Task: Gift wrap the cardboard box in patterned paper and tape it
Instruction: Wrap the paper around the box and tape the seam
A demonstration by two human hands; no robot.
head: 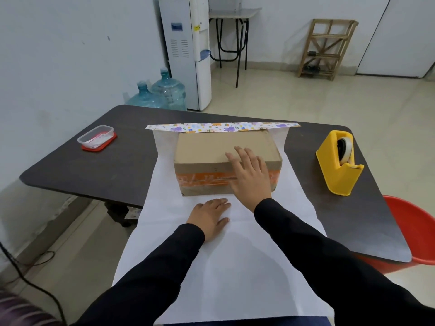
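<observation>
A brown cardboard box (207, 151) with orange tape on its near side stands on a long sheet of wrapping paper (226, 267) laid white side up. The paper's far end rises behind the box and folds over, showing a colourful patterned strip (221, 127). My right hand (249, 172) lies flat with straight fingers on the box's near right top edge. My left hand (209, 216) presses flat on the paper just in front of the box. A yellow tape dispenser (339, 161) stands to the right of the box.
The dark table (70, 165) also carries a clear plastic container with a red lid (97, 138) at the far left. A red plastic chair (421, 231) sits beyond the table's right edge. Water bottles, a dispenser and a wooden rack stand by the far wall.
</observation>
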